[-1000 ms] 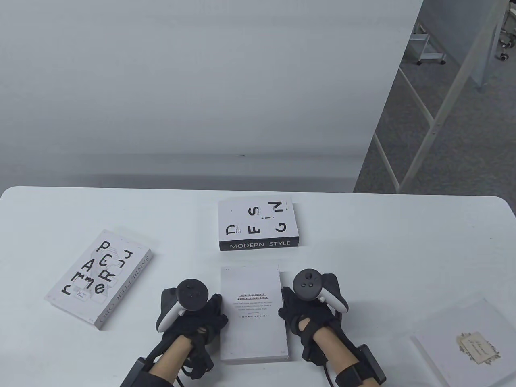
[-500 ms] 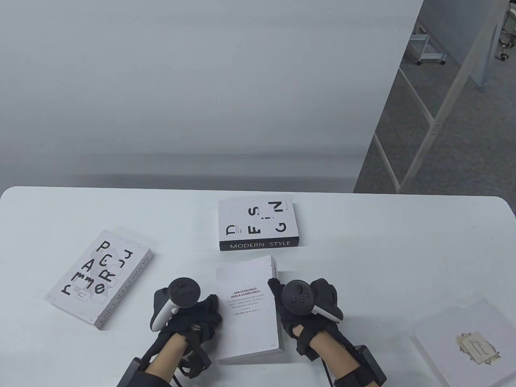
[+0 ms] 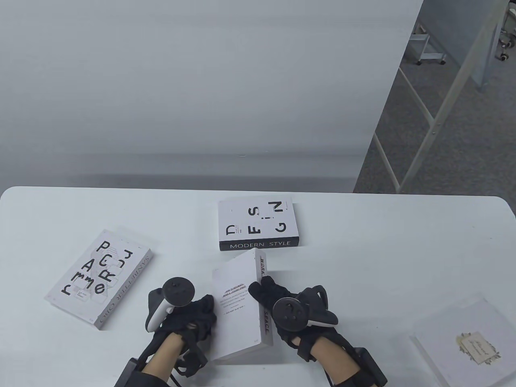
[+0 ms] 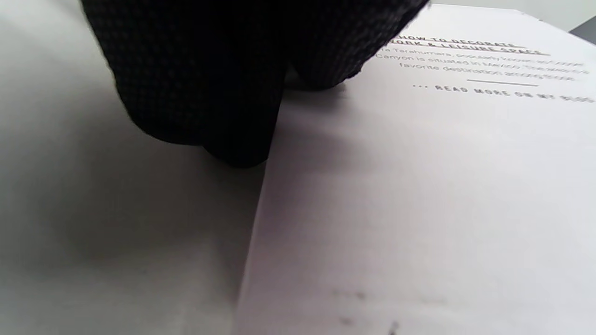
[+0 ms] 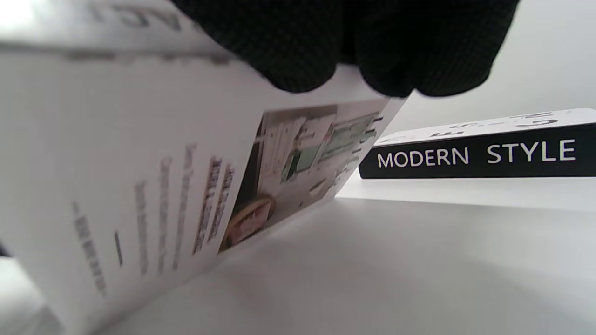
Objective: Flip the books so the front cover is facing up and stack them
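Observation:
A white book [image 3: 238, 306] with its back cover up stands tilted at the table's front middle, its right edge raised so the spine reading WORK SPACE [image 3: 264, 298] shows. My right hand [image 3: 270, 292] grips that raised spine edge. My left hand [image 3: 199, 318] rests against the book's left edge. In the left wrist view my fingers [image 4: 209, 93] touch the back cover [image 4: 419, 186]. In the right wrist view my fingers [image 5: 349, 46] hold the book, whose front cover [image 5: 186, 186] with a picture faces down toward the table.
The DESIGN book with the MODERN STYLE spine [image 3: 259, 223] lies just behind; it also shows in the right wrist view [image 5: 475, 153]. A lettered white book [image 3: 100, 278] lies at the left. A white book with a small label [image 3: 463, 342] lies at the front right.
My right hand has lifted the book's right edge and moved left, tipping the book from flat onto its left edge. The spine has come into view. My left hand shifted slightly left.

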`<state>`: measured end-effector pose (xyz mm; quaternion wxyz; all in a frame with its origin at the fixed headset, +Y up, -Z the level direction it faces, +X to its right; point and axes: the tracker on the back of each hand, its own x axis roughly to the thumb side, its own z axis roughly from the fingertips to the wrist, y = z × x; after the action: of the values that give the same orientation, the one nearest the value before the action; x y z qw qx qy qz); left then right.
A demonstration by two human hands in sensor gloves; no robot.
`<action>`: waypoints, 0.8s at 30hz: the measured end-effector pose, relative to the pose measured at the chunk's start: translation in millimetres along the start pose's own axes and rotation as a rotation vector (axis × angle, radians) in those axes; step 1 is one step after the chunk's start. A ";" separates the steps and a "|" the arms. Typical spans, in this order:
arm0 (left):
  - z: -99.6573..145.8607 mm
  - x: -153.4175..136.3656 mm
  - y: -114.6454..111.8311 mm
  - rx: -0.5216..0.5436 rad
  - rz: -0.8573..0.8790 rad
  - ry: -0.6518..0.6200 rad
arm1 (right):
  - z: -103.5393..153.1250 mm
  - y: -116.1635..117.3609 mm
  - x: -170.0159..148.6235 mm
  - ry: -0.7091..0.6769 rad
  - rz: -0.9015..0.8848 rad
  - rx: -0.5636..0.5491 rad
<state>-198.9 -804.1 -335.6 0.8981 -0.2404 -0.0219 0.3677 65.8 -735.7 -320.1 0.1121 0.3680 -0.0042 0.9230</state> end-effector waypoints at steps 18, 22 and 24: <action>1.7 13.3 -1.4 0.043 -0.188 -0.084 | 1.7 2.2 4.3 -0.058 0.038 -0.061; 5.1 32.4 0.1 0.058 -0.376 -0.162 | 2.8 -3.1 -0.4 -0.048 0.064 -0.070; 12.2 46.5 7.2 0.088 -0.444 -0.238 | 4.0 -5.5 -7.4 -0.015 0.031 -0.093</action>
<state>-172.4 -763.4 -334.5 0.9575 -0.1453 -0.1638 0.1877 74.9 -732.1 -322.6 0.1147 0.3693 -0.0535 0.9207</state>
